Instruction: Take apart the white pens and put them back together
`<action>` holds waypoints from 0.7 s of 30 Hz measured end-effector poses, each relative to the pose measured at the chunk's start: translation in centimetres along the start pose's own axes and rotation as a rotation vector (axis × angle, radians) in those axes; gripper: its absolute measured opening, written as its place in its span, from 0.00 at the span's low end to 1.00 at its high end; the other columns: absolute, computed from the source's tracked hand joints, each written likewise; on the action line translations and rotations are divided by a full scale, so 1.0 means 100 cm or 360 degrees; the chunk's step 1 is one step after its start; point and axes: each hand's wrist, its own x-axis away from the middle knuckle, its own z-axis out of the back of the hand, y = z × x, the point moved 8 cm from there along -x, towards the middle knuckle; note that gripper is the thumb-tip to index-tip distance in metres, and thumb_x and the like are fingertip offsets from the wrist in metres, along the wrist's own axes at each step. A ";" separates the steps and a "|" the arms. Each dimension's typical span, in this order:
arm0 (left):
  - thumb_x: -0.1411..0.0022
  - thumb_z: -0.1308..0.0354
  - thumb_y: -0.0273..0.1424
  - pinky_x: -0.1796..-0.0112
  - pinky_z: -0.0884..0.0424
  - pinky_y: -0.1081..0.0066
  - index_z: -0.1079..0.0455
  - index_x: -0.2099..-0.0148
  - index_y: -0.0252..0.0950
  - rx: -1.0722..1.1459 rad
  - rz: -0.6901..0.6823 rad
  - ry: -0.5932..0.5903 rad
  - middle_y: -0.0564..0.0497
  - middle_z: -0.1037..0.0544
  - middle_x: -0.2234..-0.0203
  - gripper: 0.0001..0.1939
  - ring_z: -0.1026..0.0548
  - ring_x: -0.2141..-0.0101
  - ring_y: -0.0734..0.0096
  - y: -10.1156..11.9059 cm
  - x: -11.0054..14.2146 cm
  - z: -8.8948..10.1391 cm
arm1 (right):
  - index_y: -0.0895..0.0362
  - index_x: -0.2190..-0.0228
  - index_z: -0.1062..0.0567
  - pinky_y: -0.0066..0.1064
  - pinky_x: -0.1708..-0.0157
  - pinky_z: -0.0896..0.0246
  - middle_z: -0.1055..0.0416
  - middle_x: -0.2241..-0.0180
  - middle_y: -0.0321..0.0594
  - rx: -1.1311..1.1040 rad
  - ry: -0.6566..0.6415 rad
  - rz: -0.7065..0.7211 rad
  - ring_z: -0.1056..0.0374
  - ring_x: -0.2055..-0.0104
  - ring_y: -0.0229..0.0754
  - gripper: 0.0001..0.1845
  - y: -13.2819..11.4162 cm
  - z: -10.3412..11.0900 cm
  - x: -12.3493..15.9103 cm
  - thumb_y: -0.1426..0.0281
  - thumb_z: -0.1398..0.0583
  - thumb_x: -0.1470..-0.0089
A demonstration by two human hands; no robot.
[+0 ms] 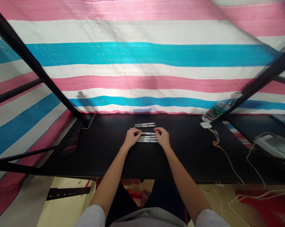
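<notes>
Bare black tabletop (pixel 104 151) lies open at both sides; bottle (pixel 216 110) and cables (pixel 215 137) obstruct far right.

The person wears a pale grey top (pixel 148 218) that looks plain and matte, softly creased where it bunches across the front. Its short, loose sleeves, the left one (pixel 93 216) and the right one (pixel 209 218), look lighter, nearly white, and end in wide, rounded openings near the elbows, leaving slender forearms, the left hand (pixel 131 137) and the right hand (pixel 163 137) bare. Below it are very dark bottoms (pixel 167 196), near black, their finer details lost in shadow.
</notes>
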 end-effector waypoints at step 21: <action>0.45 0.37 0.44 0.54 0.40 0.60 0.27 0.47 0.46 -0.0310 -0.0319 -0.0452 0.48 0.25 0.56 0.23 0.31 0.54 0.57 0.024 0.011 -0.023 | 0.54 0.71 0.23 0.38 0.60 0.39 0.30 0.70 0.42 0.0185 -0.0078 0.0134 0.36 0.65 0.46 0.11 -0.003 -0.009 0.002 0.72 0.46 0.47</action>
